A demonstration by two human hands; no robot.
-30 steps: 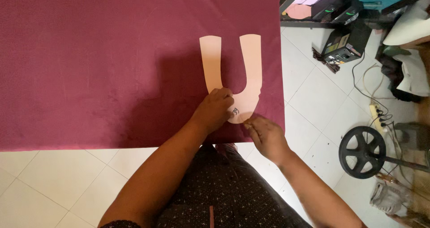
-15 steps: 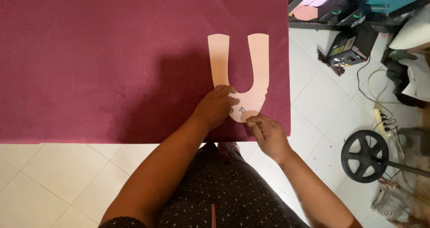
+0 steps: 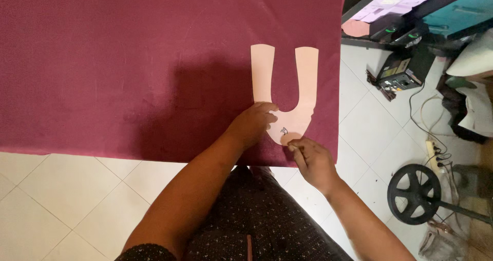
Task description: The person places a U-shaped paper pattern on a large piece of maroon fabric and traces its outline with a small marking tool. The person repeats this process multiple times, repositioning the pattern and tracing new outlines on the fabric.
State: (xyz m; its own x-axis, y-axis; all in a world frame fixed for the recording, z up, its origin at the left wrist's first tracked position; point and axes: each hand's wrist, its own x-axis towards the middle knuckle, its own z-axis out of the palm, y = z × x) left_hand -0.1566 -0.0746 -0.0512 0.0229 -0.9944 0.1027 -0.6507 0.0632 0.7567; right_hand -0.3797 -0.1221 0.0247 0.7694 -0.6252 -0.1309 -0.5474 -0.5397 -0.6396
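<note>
A pale pink U-shaped paper pattern (image 3: 303, 81) lies flat on a maroon cloth (image 3: 128, 61) spread over the floor. My left hand (image 3: 254, 123) presses down on the lower left curve of the pattern, fingers spread over its edge. My right hand (image 3: 310, 158) is pinched at the bottom tip of the pattern, near the cloth's front edge. Its fingers are closed around something thin that I cannot make out.
White floor tiles (image 3: 67, 189) lie in front of the cloth. To the right stand a black wheel on a stand (image 3: 415, 193), a power strip with cables (image 3: 434, 150), a black device (image 3: 398, 71) and piled fabric (image 3: 475, 86).
My view has shifted, so the pattern sits further right in the frame. My right hand has stayed pinched at the pattern's bottom tip and my left hand keeps pressing it.
</note>
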